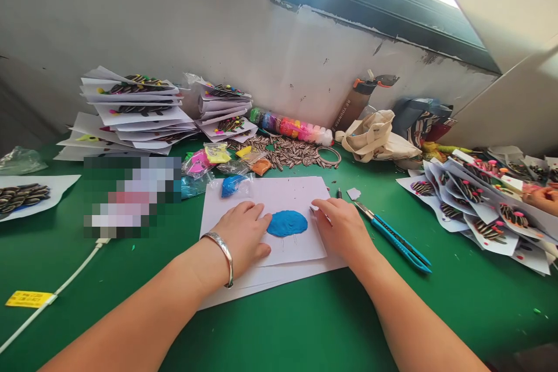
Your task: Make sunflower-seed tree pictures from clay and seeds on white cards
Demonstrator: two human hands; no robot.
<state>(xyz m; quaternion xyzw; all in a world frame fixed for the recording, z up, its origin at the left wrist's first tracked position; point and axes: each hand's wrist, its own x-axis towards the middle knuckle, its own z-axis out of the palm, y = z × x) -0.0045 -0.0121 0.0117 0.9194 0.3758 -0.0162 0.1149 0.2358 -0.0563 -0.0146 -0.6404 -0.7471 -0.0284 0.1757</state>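
Observation:
A flattened oval of blue clay (286,224) is stuck on a white sheet of paper (300,253), with a few thin lines drawn below it. My left hand (242,232), a silver bracelet at its wrist, rests on the paper with fingers spread, fingertips at the clay's left edge. At the sheet's right side, my right hand (342,224) has its fingers curled together. A small dark tip shows at those fingertips; the thing itself is mostly hidden. Just beyond that hand a short black pen-like end (339,193) sticks out. Blue tweezers (396,238) lie to the right.
A bag of blue clay (233,186) overlaps the paper's top edge. Behind are sunflower seeds (292,154), a roll of tape (328,157) and stacked seed-decorated sheets (139,119). More decorated cards (483,209) lie right, near another person's hand (543,200). A white cable (76,279) crosses the left.

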